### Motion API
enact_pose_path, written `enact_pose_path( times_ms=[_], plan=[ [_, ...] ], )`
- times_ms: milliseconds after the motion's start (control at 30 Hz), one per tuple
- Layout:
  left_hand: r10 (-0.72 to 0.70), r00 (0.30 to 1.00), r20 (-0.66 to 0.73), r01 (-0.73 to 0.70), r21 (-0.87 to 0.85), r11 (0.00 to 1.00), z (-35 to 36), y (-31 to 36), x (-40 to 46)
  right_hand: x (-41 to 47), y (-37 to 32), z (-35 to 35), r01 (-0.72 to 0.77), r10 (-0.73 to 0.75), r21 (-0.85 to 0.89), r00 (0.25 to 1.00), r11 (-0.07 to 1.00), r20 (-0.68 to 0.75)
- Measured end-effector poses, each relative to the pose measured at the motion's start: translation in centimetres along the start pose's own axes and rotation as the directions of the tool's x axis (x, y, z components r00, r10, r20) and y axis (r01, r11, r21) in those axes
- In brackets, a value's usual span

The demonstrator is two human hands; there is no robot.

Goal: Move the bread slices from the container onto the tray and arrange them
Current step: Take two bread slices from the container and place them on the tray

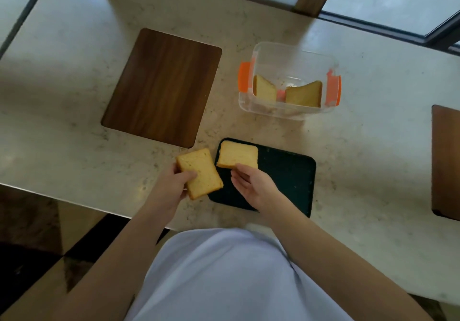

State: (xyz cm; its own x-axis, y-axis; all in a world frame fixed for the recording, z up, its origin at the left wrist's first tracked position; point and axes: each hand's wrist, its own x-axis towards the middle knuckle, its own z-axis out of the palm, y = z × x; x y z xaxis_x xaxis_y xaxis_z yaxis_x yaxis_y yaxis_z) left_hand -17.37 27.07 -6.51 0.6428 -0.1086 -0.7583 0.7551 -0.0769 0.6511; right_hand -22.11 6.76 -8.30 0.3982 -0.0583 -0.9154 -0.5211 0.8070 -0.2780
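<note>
A: We are looking down on a pale stone worktop [348, 158]. Where does the bread sit?

B: We count four slices. Two stand on edge inside the clear container [288, 111] with orange clips: the left inner slice [264, 89] leans toward the left wall, the right inner slice [304, 94] leans toward the right wall, and they are apart from each other.

A: And the other two?

B: We see the tray slice [237, 155] over the far left corner of the dark tray [286, 171], which lies on the worktop just near of the container. Our right hand [251, 186] has its fingers [245, 168] pinched on that slice's near edge, thumb and forefinger together on it, the other fingers loosely curled. We cannot tell whether the slice lies flat on the tray or is lifted a little.

A: The left side?

B: Our left hand [169, 186] is clamped on the held slice [200, 173], thumb across its top face, fingers underneath and hidden. That slice sits at the tray's left edge, its near right corner overlapping the tray, the rest over bare worktop. It is tilted, and just beside the tray slice without touching it.

A: Anything else around?

B: A brown wooden board [161, 86] lies flat on the worktop, to the left of the container and beyond the tray. Another wooden piece [446, 161] shows at the right edge, cut off by the frame. Our pale garment [224, 276] fills the bottom of the view.
</note>
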Motion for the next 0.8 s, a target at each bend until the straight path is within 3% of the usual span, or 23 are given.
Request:
enact_pose_path(
  times_ms=[233,300,467,600,633,700,733,800],
  plan=[
    [0.017,1.0,-0.008,-0.016,0.052,0.999,0.2,0.3,1.0,0.2,-0.1,-0.2,-0.018,-0.015,-0.338,0.995,0.941,-0.094],
    [0.01,1.0,-0.009,-0.009,0.06,0.998,0.2,0.2,1.2,0.0,-0.1,-1.0,-0.062,0.02,-0.369,0.993,0.927,-0.115],
    [-0.009,1.0,-0.003,0.01,0.082,0.997,0.4,0.0,1.3,-0.1,0.1,-1.4,-0.082,0.054,-0.263,0.992,0.961,-0.112],
    [-0.019,1.0,-0.001,0.019,0.099,0.995,0.3,0.0,1.2,-0.6,-0.3,-0.9,-0.099,0.033,-0.472,0.989,0.876,-0.146],
    [-0.019,1.0,-0.001,0.019,0.1,0.995,0.3,0.0,1.1,-0.6,-0.2,-1.1,-0.044,-0.081,-0.617,0.982,0.786,-0.172],
    [-0.012,1.0,-0.012,0.013,0.092,0.996,0.2,-0.1,1.0,-0.3,-0.1,-1.7,0.085,-0.431,-0.919,0.897,0.385,-0.098],
    [-0.009,1.0,-0.018,0.01,0.088,0.996,0.2,-0.1,1.0,-0.3,-0.1,-1.8,0.112,-0.564,-0.978,0.826,0.174,-0.006],
    [-0.002,0.999,-0.032,0.005,0.082,0.997,0.4,-0.2,1.0,-0.2,-0.4,-1.8,0.126,-0.661,-0.991,0.74,-0.048,0.126]
  ],
)
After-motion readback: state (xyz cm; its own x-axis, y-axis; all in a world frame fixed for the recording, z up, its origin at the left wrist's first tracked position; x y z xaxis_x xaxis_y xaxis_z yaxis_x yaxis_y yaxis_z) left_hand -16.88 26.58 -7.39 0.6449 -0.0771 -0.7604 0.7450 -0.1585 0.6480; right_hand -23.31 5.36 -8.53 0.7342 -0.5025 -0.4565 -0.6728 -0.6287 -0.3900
